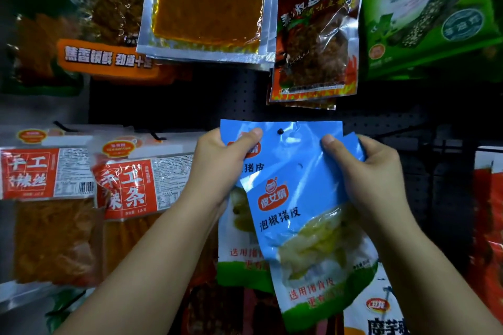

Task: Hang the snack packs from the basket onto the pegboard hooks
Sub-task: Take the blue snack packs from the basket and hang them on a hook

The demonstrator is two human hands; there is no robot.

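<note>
Two blue snack packs overlap in front of the dark pegboard (217, 95). The rear blue pack (288, 144) stands upright, its round hang hole showing near the top edge. My left hand (220, 166) pinches its upper left corner, thumb on the front. The front blue pack (307, 239) tilts to the right and shows yellow-green food through its window. My right hand (364, 171) grips the packs' upper right edge, thumb on the front. No basket is in view.
Other packs hang all around: a clear orange pack (206, 8) and a red-brown pack (315, 35) above, a green pack (427, 8) at top right, red-and-white packs (46, 185) on black hooks at left, red packs (490, 212) at right.
</note>
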